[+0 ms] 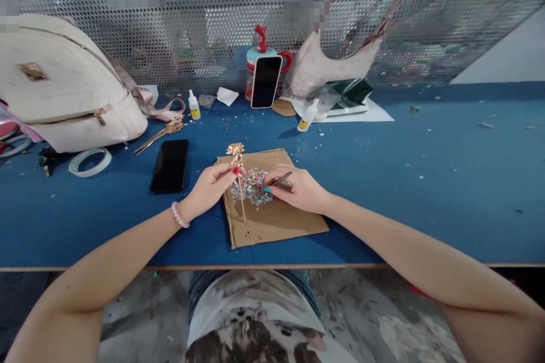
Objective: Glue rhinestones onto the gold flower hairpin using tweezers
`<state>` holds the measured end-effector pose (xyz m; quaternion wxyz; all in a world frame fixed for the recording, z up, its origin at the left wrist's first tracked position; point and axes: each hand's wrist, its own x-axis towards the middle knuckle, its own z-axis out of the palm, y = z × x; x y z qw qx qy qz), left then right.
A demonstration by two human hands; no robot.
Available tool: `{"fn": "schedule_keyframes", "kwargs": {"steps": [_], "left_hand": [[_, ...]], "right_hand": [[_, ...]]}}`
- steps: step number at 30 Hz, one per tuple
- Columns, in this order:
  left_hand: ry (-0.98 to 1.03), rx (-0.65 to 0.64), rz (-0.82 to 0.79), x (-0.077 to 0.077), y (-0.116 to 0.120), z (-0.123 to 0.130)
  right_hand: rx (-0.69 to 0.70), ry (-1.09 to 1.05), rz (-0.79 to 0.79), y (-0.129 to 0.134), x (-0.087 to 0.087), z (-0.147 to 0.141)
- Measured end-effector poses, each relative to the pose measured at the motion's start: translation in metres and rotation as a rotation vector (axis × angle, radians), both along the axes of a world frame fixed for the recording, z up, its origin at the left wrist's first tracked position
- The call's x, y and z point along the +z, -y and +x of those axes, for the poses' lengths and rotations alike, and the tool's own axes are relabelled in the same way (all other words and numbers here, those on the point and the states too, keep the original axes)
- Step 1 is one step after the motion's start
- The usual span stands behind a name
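Between the thumb and fingers of my left hand (213,186) is a gold hairpin (242,199), its flower-shaped head up and its long pin pointing down. My right hand (301,190) pinches a pair of tweezers (281,178), whose tips are hidden by the fingers. That hand is at the right side of a heap of small glittering rhinestones (256,191). The heap lies on a piece of brown cardboard (276,227) on the blue table, below both hands.
A black phone (169,166), more gold hairpins (162,133), a roll of tape (90,163) and a white backpack (76,85) are on the left. Behind stand glue bottles (194,105), a propped phone (266,82), a cup (251,55) and a handbag (323,62), before a perforated metal panel (230,17).
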<state>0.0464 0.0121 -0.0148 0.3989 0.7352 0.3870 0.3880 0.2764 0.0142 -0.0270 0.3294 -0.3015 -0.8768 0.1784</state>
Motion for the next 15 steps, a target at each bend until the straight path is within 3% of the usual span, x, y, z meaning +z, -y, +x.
{"fn": "schedule_keyframes", "kwargs": {"steps": [9,15], "left_hand": [[0.019,-0.017,-0.005,0.0005,0.0004,-0.0002],[0.013,-0.010,0.012,-0.0011,-0.0003,-0.0011]], "right_hand": [[0.039,0.037,-0.073,0.0010,-0.0006,-0.0013],[-0.011,0.028,-0.080,-0.0003,-0.0001,-0.0031]]}}
